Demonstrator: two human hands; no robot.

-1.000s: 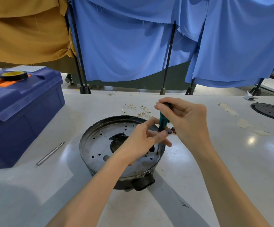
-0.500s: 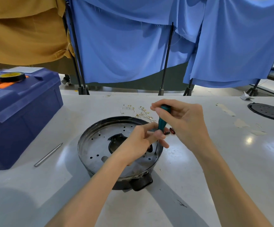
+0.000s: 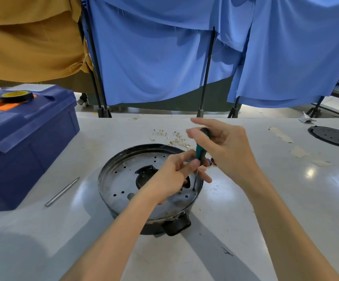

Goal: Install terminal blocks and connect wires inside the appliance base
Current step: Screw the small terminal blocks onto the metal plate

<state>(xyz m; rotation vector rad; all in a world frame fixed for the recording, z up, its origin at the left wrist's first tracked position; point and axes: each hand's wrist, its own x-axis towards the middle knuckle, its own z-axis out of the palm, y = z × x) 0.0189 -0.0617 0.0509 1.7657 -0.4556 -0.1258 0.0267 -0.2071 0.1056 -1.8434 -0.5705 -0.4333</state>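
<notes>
While the right hand (image 3: 229,153) grips a screwdriver (image 3: 200,154) just inside the right rim of the appliance base (image 3: 124,179), the left hand (image 3: 174,177) pinches its shaft.

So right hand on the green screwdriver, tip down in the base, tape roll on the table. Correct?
Not quite: head view shows the tape roll on top of the blue toolbox. Right hand grips the green screwdriver, tip down in the base.

Left grip (image 3: 174,175) pinches thumb against fingers; right grip (image 3: 227,153), just beside and higher, fingers curled.
</notes>
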